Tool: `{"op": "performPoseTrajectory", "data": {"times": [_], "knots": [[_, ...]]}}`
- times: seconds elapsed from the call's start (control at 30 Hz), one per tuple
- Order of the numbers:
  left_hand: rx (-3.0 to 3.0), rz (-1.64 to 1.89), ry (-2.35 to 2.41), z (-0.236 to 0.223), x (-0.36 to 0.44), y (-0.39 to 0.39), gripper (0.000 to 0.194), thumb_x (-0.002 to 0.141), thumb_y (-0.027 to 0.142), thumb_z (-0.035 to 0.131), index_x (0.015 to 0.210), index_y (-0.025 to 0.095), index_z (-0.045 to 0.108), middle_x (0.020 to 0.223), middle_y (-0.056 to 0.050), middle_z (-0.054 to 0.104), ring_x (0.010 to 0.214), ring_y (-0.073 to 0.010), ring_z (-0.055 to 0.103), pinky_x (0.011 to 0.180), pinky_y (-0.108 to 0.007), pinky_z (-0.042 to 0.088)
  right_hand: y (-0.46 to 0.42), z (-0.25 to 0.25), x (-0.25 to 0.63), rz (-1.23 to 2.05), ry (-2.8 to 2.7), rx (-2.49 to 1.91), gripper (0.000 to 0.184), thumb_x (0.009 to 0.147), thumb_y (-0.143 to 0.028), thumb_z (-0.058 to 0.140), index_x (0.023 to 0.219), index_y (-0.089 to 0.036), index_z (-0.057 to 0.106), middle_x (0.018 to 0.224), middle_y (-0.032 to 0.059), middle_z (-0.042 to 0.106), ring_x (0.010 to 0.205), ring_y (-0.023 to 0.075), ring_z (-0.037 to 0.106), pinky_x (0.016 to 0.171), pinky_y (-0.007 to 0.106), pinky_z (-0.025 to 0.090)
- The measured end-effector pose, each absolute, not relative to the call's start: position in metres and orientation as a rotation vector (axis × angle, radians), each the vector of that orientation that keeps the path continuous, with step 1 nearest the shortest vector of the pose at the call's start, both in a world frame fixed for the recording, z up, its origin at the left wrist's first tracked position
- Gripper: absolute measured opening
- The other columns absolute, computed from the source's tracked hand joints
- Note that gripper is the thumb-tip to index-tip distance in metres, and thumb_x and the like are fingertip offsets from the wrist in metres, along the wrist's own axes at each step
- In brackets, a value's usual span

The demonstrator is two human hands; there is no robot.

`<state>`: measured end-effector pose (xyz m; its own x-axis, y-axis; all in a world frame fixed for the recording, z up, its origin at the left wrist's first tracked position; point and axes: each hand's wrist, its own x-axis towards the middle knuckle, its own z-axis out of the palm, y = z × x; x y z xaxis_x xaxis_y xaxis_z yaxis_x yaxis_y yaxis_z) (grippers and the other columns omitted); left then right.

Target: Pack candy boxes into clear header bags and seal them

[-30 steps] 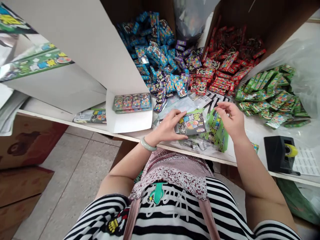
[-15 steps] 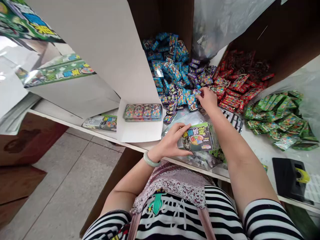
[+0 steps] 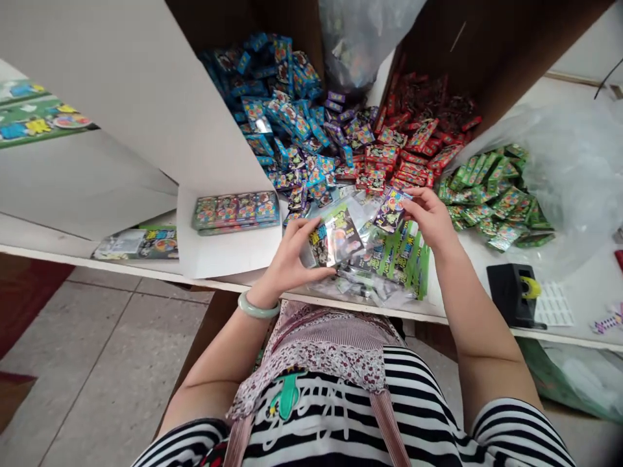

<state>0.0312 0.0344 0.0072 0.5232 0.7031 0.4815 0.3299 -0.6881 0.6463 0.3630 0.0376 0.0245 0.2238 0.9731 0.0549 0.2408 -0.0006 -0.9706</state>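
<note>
My left hand [image 3: 298, 256] grips a clear plastic bag [image 3: 335, 237] that has a dark, printed green-edged card in it, thumb below and fingers above. In my right hand [image 3: 427, 217] is a small purple candy packet [image 3: 390, 209], pinched at its right end, just right of the bag's open-looking side. Under both hands lie more printed bags [image 3: 399, 259] with green edges, overlapping along the table's front. Behind them spread loose blue packets [image 3: 292, 117], purple packets [image 3: 357, 133] and red packets [image 3: 382, 155].
An open white box [image 3: 233, 250] at the left holds rows of packets. Green packets [image 3: 501, 194] lie by a clear plastic sheet on the right. A black tape dispenser [image 3: 511, 292] stands near the front edge. Brown cardboard walls [image 3: 506, 52] rise behind.
My right hand has come back from the pile toward the bag, bringing a purple packet. My left hand still holds the bag, now tilted. The camera view has shifted right.
</note>
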Motion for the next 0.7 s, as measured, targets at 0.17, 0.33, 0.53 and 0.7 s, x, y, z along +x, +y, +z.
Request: {"op": "performPoseTrajectory", "data": {"times": [0.17,0.33,0.53,0.7], "knots": [[2.294,1.010,0.881,0.005,0.039,0.036,0.102,0.067,0.069,0.080,0.152,0.025,0.041,0.128,-0.012,0.050,0.122,-0.0313,0.054,0.108,-0.052,0.048,-0.001,-0.004,0.370,0.824,-1.289,-1.683,0.036,0.078,-0.053,0.065,0.097,-0.023,0.065,0.080,0.0010,0.066,0.068,0.0189,0.060,0.068,0.038,0.053],[2.320,0.964,0.912,0.004,0.043,0.034,0.103,0.067,0.071,0.078,0.151,0.025,0.041,0.126,-0.012,0.051,0.119,-0.0309,0.055,0.106,-0.052,0.049,-0.014,-0.020,0.366,0.797,-1.413,-1.780,0.065,0.060,-0.047,0.083,0.115,-0.022,0.059,0.096,0.0027,0.065,0.074,0.0203,0.060,0.070,0.038,0.052],[2.336,0.969,0.919,0.004,0.041,0.034,0.103,0.067,0.070,0.079,0.152,0.025,0.040,0.127,-0.012,0.051,0.119,-0.0309,0.055,0.106,-0.052,0.049,-0.014,-0.013,0.365,0.845,-1.350,-1.749,0.056,0.071,-0.035,0.071,0.122,-0.025,0.051,0.098,0.0017,0.061,0.065,0.0172,0.058,0.060,0.034,0.051],[2.338,0.983,0.907,0.002,0.040,0.037,0.103,0.068,0.068,0.080,0.152,0.026,0.039,0.127,-0.012,0.050,0.120,-0.0305,0.055,0.106,-0.051,0.049,-0.018,0.017,0.372,0.346,-1.586,-1.883,0.046,0.087,-0.039,0.060,0.131,-0.023,0.055,0.124,0.0133,0.055,0.084,0.0254,0.065,0.081,0.046,0.055]]}}
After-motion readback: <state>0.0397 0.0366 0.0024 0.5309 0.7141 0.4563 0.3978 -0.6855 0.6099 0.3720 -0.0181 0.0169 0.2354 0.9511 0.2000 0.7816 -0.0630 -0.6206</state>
